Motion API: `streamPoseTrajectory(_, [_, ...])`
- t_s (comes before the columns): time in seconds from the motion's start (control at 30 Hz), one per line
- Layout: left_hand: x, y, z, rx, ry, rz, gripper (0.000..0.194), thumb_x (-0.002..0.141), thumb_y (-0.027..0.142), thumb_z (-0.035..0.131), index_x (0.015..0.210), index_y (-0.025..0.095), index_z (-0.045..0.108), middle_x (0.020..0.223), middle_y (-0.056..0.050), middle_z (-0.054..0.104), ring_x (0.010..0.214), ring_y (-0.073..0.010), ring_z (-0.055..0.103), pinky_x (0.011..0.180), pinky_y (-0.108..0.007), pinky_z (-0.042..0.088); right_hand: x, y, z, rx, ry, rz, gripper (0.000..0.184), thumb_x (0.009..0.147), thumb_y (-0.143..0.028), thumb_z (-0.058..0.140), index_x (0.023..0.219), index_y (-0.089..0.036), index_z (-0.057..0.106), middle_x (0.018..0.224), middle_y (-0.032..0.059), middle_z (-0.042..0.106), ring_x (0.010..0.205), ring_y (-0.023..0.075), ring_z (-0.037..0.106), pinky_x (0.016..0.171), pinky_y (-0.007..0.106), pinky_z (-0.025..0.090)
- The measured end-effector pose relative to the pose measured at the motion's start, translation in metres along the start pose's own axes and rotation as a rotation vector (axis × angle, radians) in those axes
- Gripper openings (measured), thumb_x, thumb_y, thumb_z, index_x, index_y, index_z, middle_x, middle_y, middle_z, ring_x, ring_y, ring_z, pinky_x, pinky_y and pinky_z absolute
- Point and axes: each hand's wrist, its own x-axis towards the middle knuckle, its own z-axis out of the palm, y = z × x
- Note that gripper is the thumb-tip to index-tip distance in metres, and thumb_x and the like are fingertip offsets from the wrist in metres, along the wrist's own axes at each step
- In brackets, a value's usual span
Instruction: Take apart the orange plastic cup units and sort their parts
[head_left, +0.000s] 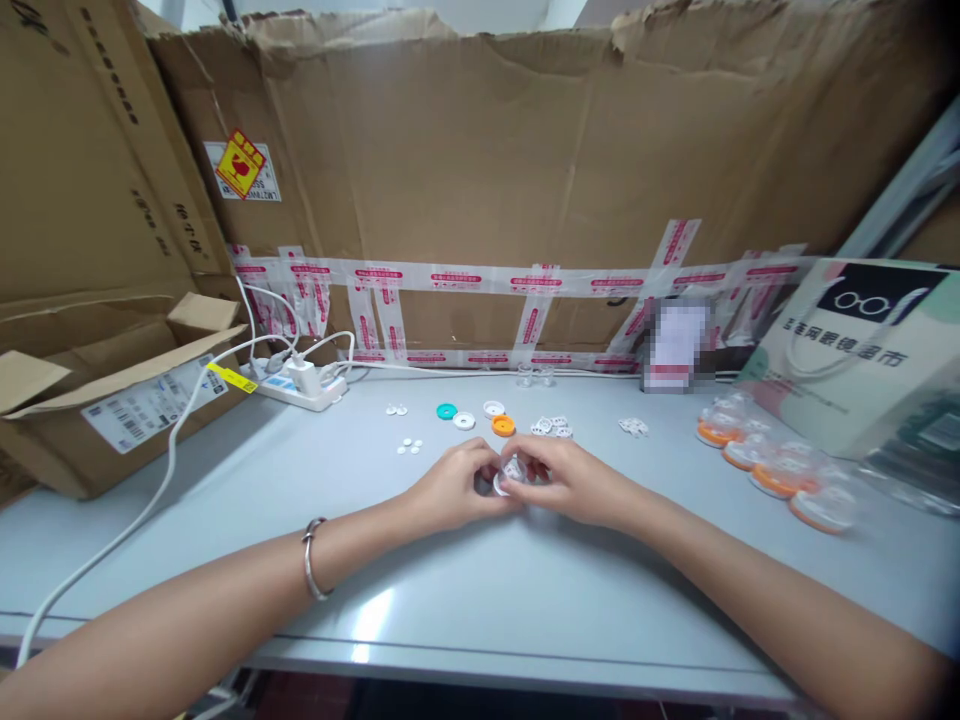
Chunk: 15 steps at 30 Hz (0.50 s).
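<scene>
Both my hands meet over the middle of the table, fingers closed around a small clear plastic dome with a white base point(512, 473). My left hand point(455, 485) grips it from the left, with a silver bangle on the wrist. From the right, my right hand point(574, 482) pinches the same piece; its inner parts are partly hidden by fingers. Just beyond lie an orange ring-shaped disc point(503, 426), a teal disc point(447, 411) and two white discs point(463, 421). A pile of small white openwork pieces point(551, 427) sits behind my right hand.
Several clear domes on orange and white bases point(784, 482) line the right side, before a paper bag point(840, 350). Small white parts point(409, 446) lie left of centre. A power strip point(304, 390), its cable and an open carton point(112, 400) stand left; tall cardboard point(465, 170) closes the back.
</scene>
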Motion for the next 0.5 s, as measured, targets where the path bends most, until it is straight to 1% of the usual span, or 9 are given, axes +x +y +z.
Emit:
streamPoseTrajectory(0.03, [0.0, 0.0, -0.001, -0.007, -0.012, 0.0, 0.019, 0.068, 0.034, 0.065, 0.074, 0.016, 0.059, 0.074, -0.001, 0.052, 0.069, -0.0137, 0.05, 0.061, -0.024, 0.038, -0.001, -0.002, -0.005, -0.001, -0.001, -0.033, 0.016, 0.08, -0.031, 0.05, 0.093, -0.022, 0.057, 0.077, -0.0004, 0.057, 0.067, 0.0124, 0.05, 0.063, 0.024, 0.04])
streamPoseTrajectory(0.1, [0.0, 0.001, -0.002, -0.018, -0.039, 0.004, 0.022, 0.068, 0.036, 0.065, 0.077, 0.017, 0.061, 0.077, -0.002, 0.053, 0.07, -0.0141, 0.05, 0.062, -0.024, 0.039, -0.002, -0.006, -0.015, 0.014, 0.045, -0.072, 0.02, 0.082, -0.032, 0.047, 0.099, -0.023, 0.056, 0.088, 0.0021, 0.059, 0.074, 0.014, 0.052, 0.07, 0.026, 0.043])
streamPoseTrajectory(0.17, [0.0, 0.002, -0.003, -0.028, -0.054, 0.003, 0.025, 0.068, 0.038, 0.065, 0.081, 0.017, 0.062, 0.08, -0.003, 0.054, 0.07, -0.014, 0.05, 0.063, -0.024, 0.039, -0.004, -0.006, -0.029, 0.019, 0.158, -0.059, 0.024, 0.083, -0.034, 0.047, 0.103, -0.023, 0.054, 0.094, 0.0038, 0.059, 0.078, 0.0151, 0.054, 0.073, 0.028, 0.044])
streamPoseTrajectory(0.23, [0.0, 0.002, -0.004, -0.031, -0.048, -0.005, 0.027, 0.068, 0.039, 0.065, 0.085, 0.017, 0.063, 0.081, -0.003, 0.054, 0.07, -0.0136, 0.05, 0.063, -0.024, 0.039, -0.006, 0.002, -0.043, -0.026, 0.325, 0.014, 0.026, 0.082, -0.036, 0.048, 0.103, -0.023, 0.054, 0.092, 0.0042, 0.06, 0.078, 0.0156, 0.056, 0.072, 0.028, 0.045])
streamPoseTrajectory(0.3, [-0.001, 0.003, -0.004, -0.033, -0.044, -0.008, 0.027, 0.068, 0.039, 0.064, 0.085, 0.018, 0.062, 0.082, -0.003, 0.054, 0.071, -0.0133, 0.05, 0.064, -0.023, 0.039, -0.006, 0.022, -0.058, -0.113, 0.498, 0.133, 0.029, 0.08, -0.038, 0.051, 0.104, -0.022, 0.053, 0.086, 0.0035, 0.061, 0.076, 0.0159, 0.057, 0.071, 0.029, 0.046])
streamPoseTrajectory(0.37, [-0.002, 0.004, -0.004, -0.038, -0.042, -0.001, 0.025, 0.069, 0.038, 0.064, 0.084, 0.018, 0.062, 0.082, -0.003, 0.054, 0.072, -0.013, 0.05, 0.064, -0.023, 0.039, -0.002, 0.051, -0.069, -0.186, 0.597, 0.28, 0.036, 0.076, -0.041, 0.055, 0.107, -0.021, 0.051, 0.084, 0.0033, 0.062, 0.075, 0.0165, 0.059, 0.071, 0.03, 0.046])
streamPoseTrajectory(0.4, [-0.002, 0.004, -0.004, -0.04, -0.045, 0.003, 0.025, 0.069, 0.038, 0.063, 0.084, 0.018, 0.062, 0.082, -0.003, 0.054, 0.072, -0.0129, 0.05, 0.064, -0.023, 0.039, 0.001, 0.067, -0.073, -0.212, 0.609, 0.353, 0.038, 0.074, -0.041, 0.058, 0.104, -0.02, 0.051, 0.082, 0.0037, 0.062, 0.074, 0.0172, 0.059, 0.069, 0.03, 0.047])
streamPoseTrajectory(0.43, [-0.003, 0.004, -0.004, -0.041, -0.047, 0.007, 0.025, 0.07, 0.038, 0.063, 0.084, 0.017, 0.062, 0.082, -0.003, 0.053, 0.072, -0.0128, 0.05, 0.064, -0.023, 0.039, 0.006, 0.083, -0.075, -0.241, 0.588, 0.41, 0.037, 0.072, -0.04, 0.06, 0.101, -0.018, 0.052, 0.081, 0.0044, 0.063, 0.075, 0.0176, 0.06, 0.069, 0.029, 0.047])
streamPoseTrajectory(0.5, [-0.003, 0.004, -0.004, -0.041, -0.05, 0.016, 0.025, 0.071, 0.038, 0.062, 0.084, 0.017, 0.062, 0.083, -0.003, 0.053, 0.074, -0.0129, 0.05, 0.066, -0.023, 0.039, 0.017, 0.111, -0.076, -0.313, 0.503, 0.504, 0.03, 0.072, -0.034, 0.061, 0.096, -0.017, 0.054, 0.079, 0.005, 0.064, 0.074, 0.0175, 0.061, 0.069, 0.028, 0.047])
